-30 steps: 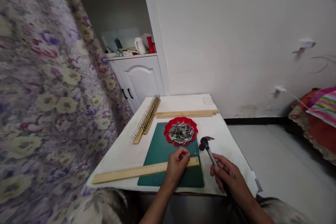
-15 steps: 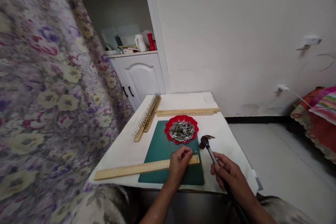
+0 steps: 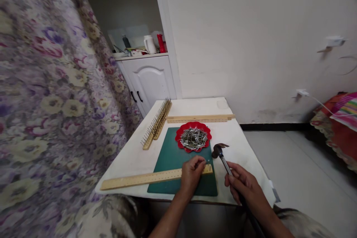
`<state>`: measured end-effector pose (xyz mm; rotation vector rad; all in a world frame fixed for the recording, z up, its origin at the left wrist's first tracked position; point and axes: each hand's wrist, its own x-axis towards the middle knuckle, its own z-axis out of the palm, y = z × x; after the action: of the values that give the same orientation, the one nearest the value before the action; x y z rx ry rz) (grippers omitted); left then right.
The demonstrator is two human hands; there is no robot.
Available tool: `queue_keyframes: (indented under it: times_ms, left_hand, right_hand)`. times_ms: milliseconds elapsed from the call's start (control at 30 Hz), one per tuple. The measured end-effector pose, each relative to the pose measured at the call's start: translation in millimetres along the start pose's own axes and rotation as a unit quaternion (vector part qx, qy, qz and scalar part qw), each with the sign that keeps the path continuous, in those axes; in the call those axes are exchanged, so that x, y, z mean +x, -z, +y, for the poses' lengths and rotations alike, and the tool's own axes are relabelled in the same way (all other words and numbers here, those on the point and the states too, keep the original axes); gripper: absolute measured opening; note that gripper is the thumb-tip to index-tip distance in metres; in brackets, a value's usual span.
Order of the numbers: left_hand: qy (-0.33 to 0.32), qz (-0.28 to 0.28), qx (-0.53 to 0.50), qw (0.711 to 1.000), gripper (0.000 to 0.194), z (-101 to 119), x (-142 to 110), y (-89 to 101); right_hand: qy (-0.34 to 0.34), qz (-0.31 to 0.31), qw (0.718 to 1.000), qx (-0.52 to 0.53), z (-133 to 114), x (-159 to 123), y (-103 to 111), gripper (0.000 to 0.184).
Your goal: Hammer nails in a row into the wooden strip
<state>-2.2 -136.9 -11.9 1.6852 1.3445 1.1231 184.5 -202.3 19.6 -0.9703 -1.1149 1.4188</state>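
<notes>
My left hand (image 3: pixel 192 173) is closed in a pinch over the right part of a wooden strip (image 3: pixel 139 180) with rows of small holes. A nail (image 3: pixel 208 161) shows at its fingertips, mostly hidden. Another nail stands in the strip's right end, just beyond the fingers. The strip lies across a green mat (image 3: pixel 163 156) and sticks out far to the left. My right hand (image 3: pixel 245 184) is wrapped round a claw hammer (image 3: pixel 224 161), its head raised to the right of the strip. Behind the left hand, a red scalloped dish (image 3: pixel 178 144) holds many loose nails.
Two wooden strips studded with upright nails (image 3: pixel 158 122) lie at the table's left. More wooden strips (image 3: pixel 199 118) lie across the back. The table (image 3: pixel 128 163) has a white cover; a floral curtain (image 3: pixel 64 93) hangs on the left and a wall (image 3: pixel 237 44) rises behind.
My left hand has slid slightly right along the strip, toward its nailed end. The hammer stays about where it was in my right hand. The whole view has shifted a little.
</notes>
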Motion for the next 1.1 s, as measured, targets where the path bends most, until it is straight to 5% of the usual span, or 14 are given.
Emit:
queue_keyframes:
  times_ms: [467,1100]
  left_hand:
    - [0.018,-0.008,0.027,0.999,0.015,-10,3,-4.4]
    - [0.025,-0.008,0.014,1.0,0.014,-9,3,-3.2]
  right_hand:
    - [-0.006,-0.077,0.997,-0.029,-12,-8,-17,0.037]
    - [-0.012,-0.078,0.996,-0.052,-11,-9,-23,0.039]
